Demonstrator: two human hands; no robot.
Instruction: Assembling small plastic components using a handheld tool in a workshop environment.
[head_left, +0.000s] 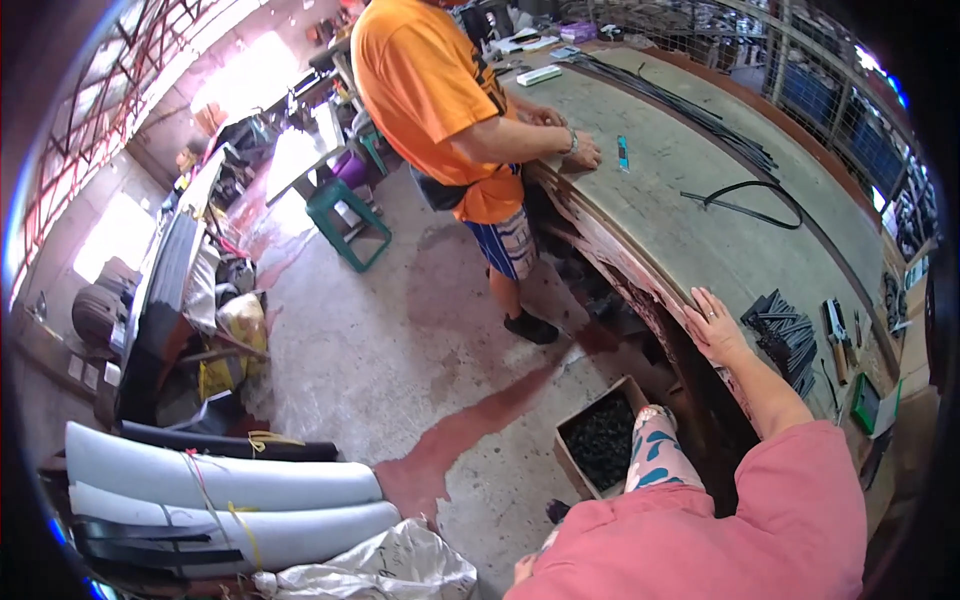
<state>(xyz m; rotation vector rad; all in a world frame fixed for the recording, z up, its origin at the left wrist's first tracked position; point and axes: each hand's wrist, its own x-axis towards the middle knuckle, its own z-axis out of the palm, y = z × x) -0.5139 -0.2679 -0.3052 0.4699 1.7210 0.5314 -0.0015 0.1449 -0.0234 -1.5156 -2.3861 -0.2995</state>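
My right hand [713, 332] lies flat on the near edge of a large worn table [690, 240], fingers stretched out and nothing held. Just right of it is a pile of short black strips [783, 335]. Beyond them lie a tool with a wooden handle [836, 345] and a green box [867, 402]. Farther up the tabletop rest a looped black strip [790, 222], long black strips [690, 115] and a small teal item [623, 153]. At the lower edge, beside my pink shirt, shows a bit of skin [524, 568], perhaps my left hand; its fingers are hidden.
A person in an orange shirt [415, 80] stands at the table's left side, both hands on its edge. By my leg is a cardboard box [573, 458] of black pieces. White rolls [230, 475] and a white sack [400, 565] lie lower left; a green stool [345, 225] stands behind.
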